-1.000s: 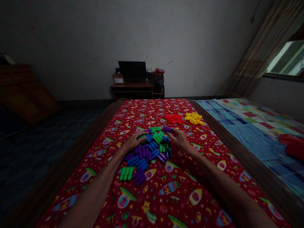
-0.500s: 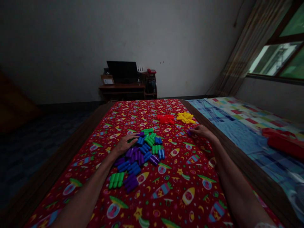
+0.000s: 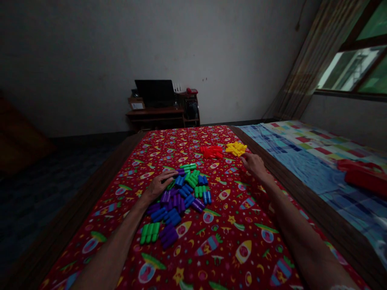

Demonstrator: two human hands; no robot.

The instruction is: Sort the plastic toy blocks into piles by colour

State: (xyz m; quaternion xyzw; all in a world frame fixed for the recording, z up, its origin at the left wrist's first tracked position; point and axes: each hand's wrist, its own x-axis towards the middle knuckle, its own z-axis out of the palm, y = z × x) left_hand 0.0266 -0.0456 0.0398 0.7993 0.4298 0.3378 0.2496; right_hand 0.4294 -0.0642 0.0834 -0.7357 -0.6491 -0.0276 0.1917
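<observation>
A heap of tube-shaped plastic pieces (image 3: 173, 217) in green, blue and purple lies on the red patterned cloth (image 3: 223, 237), many of them side by side in short rows. My left hand (image 3: 159, 186) rests at the heap's left edge, fingers stretched out, touching a purple piece (image 3: 180, 172) near the top. Close to the near right side of the yellow pieces (image 3: 236, 149), my right hand (image 3: 254, 165) is low over the cloth with its fingers curled; whatever they hold is hidden. Red pieces (image 3: 211, 152) form another small pile, left of the yellow one.
The cloth covers a long table with a dark wooden edge (image 3: 305, 193). On the right is a bed with a checked blue sheet (image 3: 290, 161) and a red item (image 3: 364, 183). Against the far wall stands a desk (image 3: 154, 112) with a monitor (image 3: 155, 92).
My right hand has moved away from me towards the yellow pile. The purple piece at its fingertips no longer shows. My left hand stays at the heap, and the view has shifted slightly.
</observation>
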